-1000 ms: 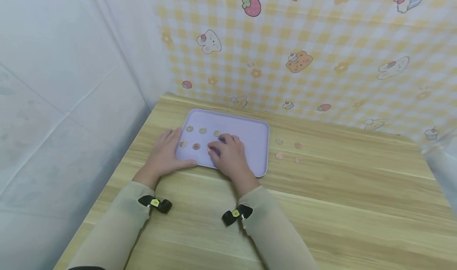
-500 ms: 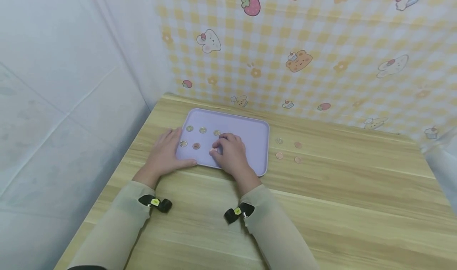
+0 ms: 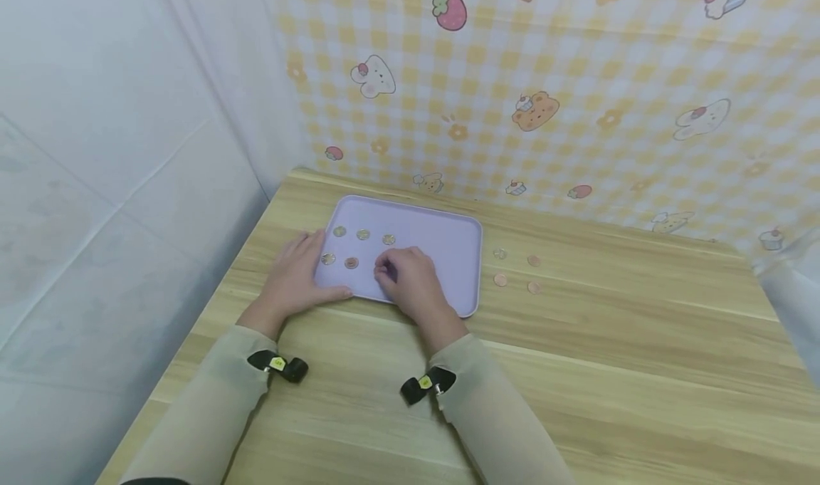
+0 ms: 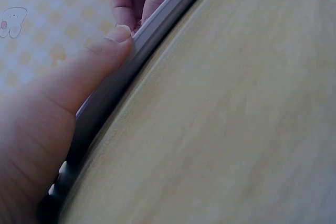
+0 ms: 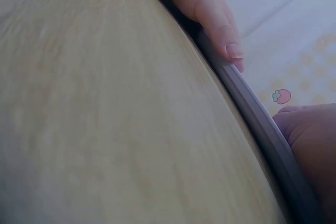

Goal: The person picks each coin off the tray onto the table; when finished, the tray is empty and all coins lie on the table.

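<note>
My left hand (image 3: 291, 275) rests at the near left corner of a lilac tray (image 3: 442, 223), fingers straight along its left side and thumb along its front rim. In the left wrist view the thumb (image 4: 100, 59) touches that rim. Over the tray's middle, my right hand (image 3: 413, 282) has curled fingers, with thumb and forefinger pinching a coin (image 4: 138, 26) mostly hidden by them. Left of it on the tray lie a copper coin (image 3: 351, 263) and a two-tone coin (image 3: 328, 258). Behind these, three gold-coloured coins form a row, with one coin (image 3: 389, 239) nearest the right hand.
Right of the tray, several coins lie on the wooden table (image 3: 615, 342), among them a silvery coin (image 3: 499, 254) and a copper coin (image 3: 500, 280). A yellow checked cloth (image 3: 474, 79) hangs behind the table, and a pale wall covering (image 3: 128, 186) stands on the left.
The coin seen between the right thumb and forefinger half a second ago is now mostly covered, as the right fingers have curled in more. My left hand and the other coins stay put.
</note>
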`<state>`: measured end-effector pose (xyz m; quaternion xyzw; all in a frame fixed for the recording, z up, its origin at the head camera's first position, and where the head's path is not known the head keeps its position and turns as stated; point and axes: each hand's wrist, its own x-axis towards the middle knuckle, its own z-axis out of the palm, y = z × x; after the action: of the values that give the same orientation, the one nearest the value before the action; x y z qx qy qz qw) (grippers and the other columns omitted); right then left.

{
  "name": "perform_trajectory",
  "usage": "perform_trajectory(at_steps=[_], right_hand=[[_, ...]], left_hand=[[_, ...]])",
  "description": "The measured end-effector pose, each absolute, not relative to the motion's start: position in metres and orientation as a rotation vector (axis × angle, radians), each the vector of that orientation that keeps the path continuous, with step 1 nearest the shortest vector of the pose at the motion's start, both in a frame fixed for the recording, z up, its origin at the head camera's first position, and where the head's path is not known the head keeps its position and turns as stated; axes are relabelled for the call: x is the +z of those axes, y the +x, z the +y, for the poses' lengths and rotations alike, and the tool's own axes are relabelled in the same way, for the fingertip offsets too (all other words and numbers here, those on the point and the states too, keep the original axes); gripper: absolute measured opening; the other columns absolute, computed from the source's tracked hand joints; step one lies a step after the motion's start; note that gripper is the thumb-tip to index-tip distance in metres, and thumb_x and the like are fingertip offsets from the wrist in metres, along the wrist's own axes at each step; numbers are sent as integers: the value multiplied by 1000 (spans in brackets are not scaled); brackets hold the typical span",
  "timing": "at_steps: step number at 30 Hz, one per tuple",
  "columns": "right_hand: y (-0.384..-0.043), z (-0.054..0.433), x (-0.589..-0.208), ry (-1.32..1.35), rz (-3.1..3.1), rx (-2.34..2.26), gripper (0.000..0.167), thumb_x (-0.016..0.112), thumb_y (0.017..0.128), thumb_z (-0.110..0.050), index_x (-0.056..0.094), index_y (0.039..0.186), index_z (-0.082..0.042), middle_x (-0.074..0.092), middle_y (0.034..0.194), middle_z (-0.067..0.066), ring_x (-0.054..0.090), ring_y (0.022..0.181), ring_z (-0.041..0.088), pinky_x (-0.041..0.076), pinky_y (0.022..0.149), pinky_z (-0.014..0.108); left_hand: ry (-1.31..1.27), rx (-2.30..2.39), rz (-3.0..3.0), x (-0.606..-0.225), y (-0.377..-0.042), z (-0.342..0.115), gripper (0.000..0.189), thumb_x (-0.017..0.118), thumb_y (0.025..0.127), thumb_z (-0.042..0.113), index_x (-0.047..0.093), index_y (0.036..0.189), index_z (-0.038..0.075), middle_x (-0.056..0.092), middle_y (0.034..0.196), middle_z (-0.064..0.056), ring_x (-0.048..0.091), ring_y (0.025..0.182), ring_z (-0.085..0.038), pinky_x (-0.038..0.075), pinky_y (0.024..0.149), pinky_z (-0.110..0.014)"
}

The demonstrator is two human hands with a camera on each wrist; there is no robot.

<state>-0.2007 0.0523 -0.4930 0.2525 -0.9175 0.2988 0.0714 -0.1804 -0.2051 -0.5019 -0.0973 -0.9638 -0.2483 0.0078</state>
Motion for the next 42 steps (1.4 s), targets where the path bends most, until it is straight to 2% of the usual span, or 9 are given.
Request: perform_trajectory(at_steps=[8,12,16,21,27,33,38,42], right_hand=[[-197,54,-495,826,-2682,887,13,83,95,-20,86,107,-18,80,101,-5,69,99,18,56,92,38],[-197,54,-495,799,-2712,961,23,89,89,-23,86,111,-19,81,104,-4,69,102,18,56,94,35],[-197,56,-493,657,-2744,1181,32,95,83,-20,86,113,-16,80,107,-1,71,106,19,56,99,34],[-196,58,-490,555,-2711,1303,28,91,86,-13,85,113,-13,80,107,5,73,104,22,59,96,34],[-194,59,-489,652,-2684,1116,27,87,91,-12,83,117,-10,81,109,3,76,105,22,59,98,35],[-193,59,-490,714,-2670,947,21,81,98,-15,83,118,-14,81,112,0,76,104,21,59,97,36],[-193,58,-489,720,-2688,941,15,79,98,-12,86,110,-17,81,109,-2,75,103,20,59,96,35],[-193,59,-488,721,-2702,967,16,82,95,-13,86,110,-16,81,108,-2,73,101,20,58,95,34]], left_hand=[[-297,-763,-3023,-502,-178,-205,137,82,75,75,19,169,-2,28,172,-25,16,160,-46,9,130,-59],[-292,-772,-3030,-500,-177,-204,137,82,76,76,18,169,-2,27,172,-26,15,160,-47,9,130,-60],[-297,-776,-3025,-500,-176,-204,137,82,76,76,18,169,-2,27,172,-25,15,160,-47,9,130,-60],[-304,-778,-3021,-501,-176,-204,136,82,76,75,18,169,-2,27,172,-25,16,160,-46,8,130,-59],[-311,-778,-3010,-501,-176,-204,136,82,76,76,20,169,-2,29,171,-24,17,159,-47,9,130,-58],[-310,-791,-3005,-499,-175,-203,136,84,74,75,21,169,-2,30,171,-24,18,159,-47,9,130,-58],[-308,-802,-3003,-499,-175,-203,136,84,75,74,21,169,-2,30,171,-25,18,159,-47,9,130,-58],[-310,-801,-3001,-500,-176,-203,136,83,75,75,21,169,-1,30,171,-24,18,159,-47,10,130,-59]])
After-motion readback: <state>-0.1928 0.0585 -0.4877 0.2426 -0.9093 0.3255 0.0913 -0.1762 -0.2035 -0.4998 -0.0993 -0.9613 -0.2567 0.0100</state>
